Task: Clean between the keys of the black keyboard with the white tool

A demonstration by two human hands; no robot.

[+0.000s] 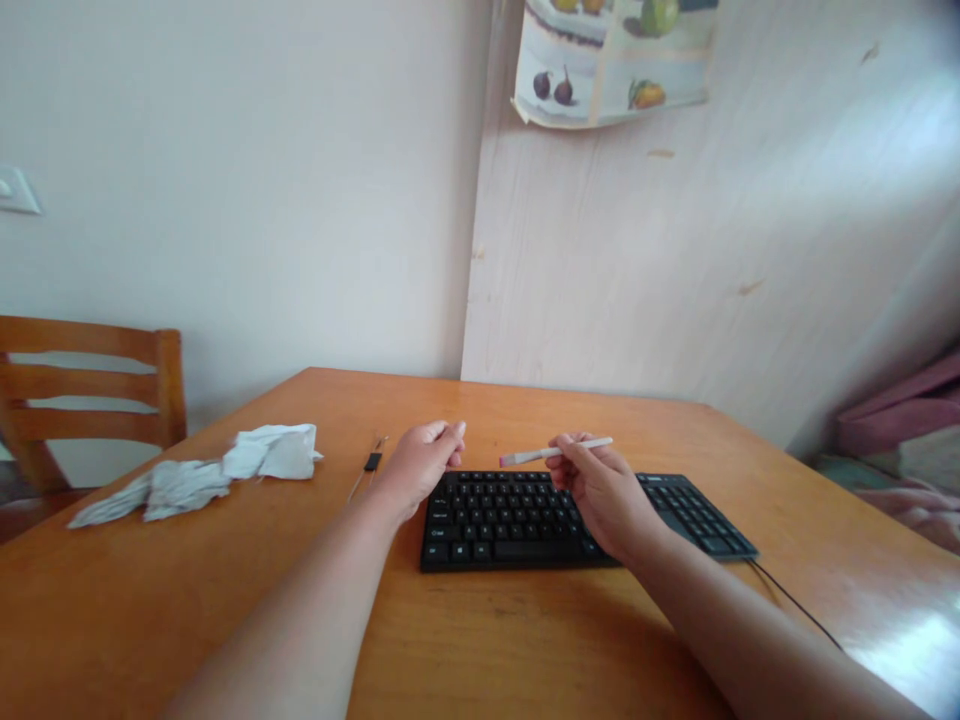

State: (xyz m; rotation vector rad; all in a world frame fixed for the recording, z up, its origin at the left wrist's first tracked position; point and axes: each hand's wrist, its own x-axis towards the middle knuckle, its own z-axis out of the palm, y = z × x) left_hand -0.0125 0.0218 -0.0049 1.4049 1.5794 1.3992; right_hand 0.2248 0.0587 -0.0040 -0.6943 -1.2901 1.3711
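Observation:
My right hand (596, 490) is closed around the pale handle of a small brush (536, 454), held level above the keyboard with its pinkish tip pointing left. Beneath it lies a black keyboard (517, 549), partly covered by both hands. My left hand (426, 462) is curled, thumb against the fingers, by the keyboard's upper left corner; nothing shows in it. Just left of that hand, a small black piece with thin wire-like prongs at both ends (372, 462) rests on the table.
Crumpled whitish cloths (270, 452) lie on the left of the wooden table (450, 640). The keyboard's cable (799, 605) runs off to the right. A wooden chair (90, 385) stands at the left, and a wall (337, 200) rises behind the table.

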